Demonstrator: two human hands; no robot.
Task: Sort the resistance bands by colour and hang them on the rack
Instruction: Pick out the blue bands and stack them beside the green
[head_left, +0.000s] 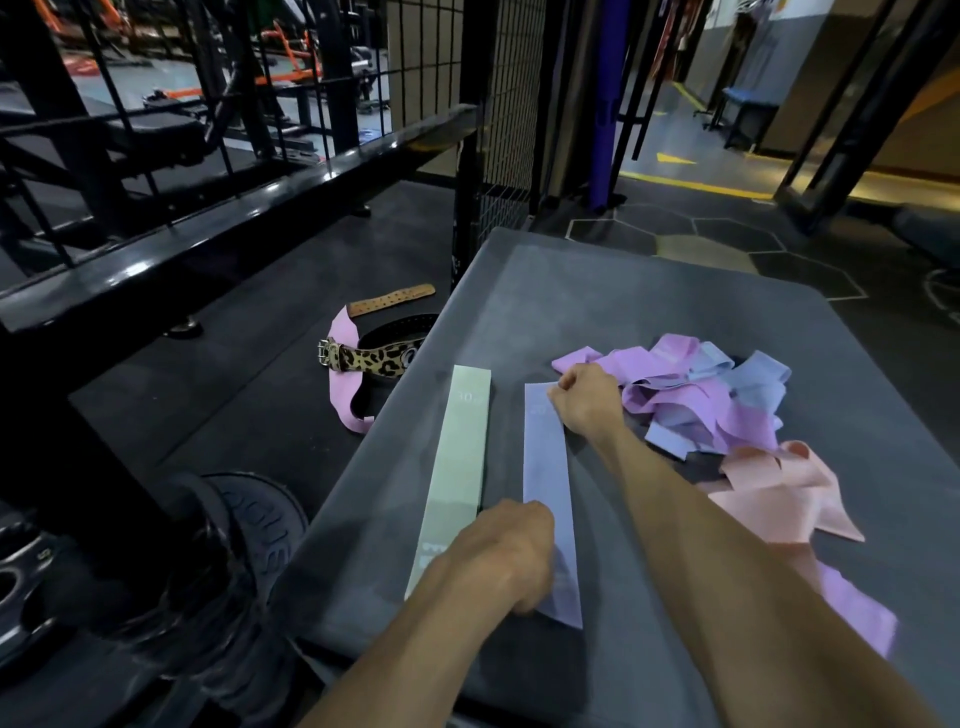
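Both hands stretch one lavender band (548, 499) flat on the grey bench (597, 291): the right hand (587, 397) pinches its far end, the left hand (498, 553) grips its near end, fingers curled. Its long axis runs from near edge to far edge, parallel to a green band (457, 478) just beside it on the left. Unsorted bands (717, 410) (pink, lavender, peach) lie heaped toward the right edge, nearer the right hand.

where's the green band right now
In the head view the green band lies flat on the grey platform, near its left edge, just left of the lilac band that both hands hold.
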